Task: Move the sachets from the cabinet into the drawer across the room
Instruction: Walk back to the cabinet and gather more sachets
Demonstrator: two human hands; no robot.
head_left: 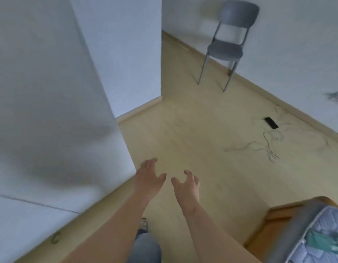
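Sachets are nowhere to be seen in this view, and neither the cabinet nor the drawer shows, so where the sachets lie cannot be told from here. The left hand [148, 177] and the right hand [185, 185] are both stretched out ahead over the pale wooden floor [183, 130], close together but not touching. Their fingers are spread and loosely curled, and neither hand holds anything.

A white wall [50, 92] stands on the left and its corner opens onto a passage. A grey chair [228, 48] stands against the far wall. A tangle of cables [266, 143] and a small black device [271, 122] lie on the floor to the right. The corner of a bed [316, 234] with a wooden frame and a patterned mattress fills the lower right. A knee in jeans [145, 249] shows between the forearms, which suggests the person is walking.

With both hands empty, my reading is that this is a crossing of the room between the two pieces of furniture. It may be a walk to fetch a load or a walk back after dropping one. How many sachets are already in the drawer cannot be judged. At the least, a pickup at the cabinet and a carry to the drawer seem to remain.
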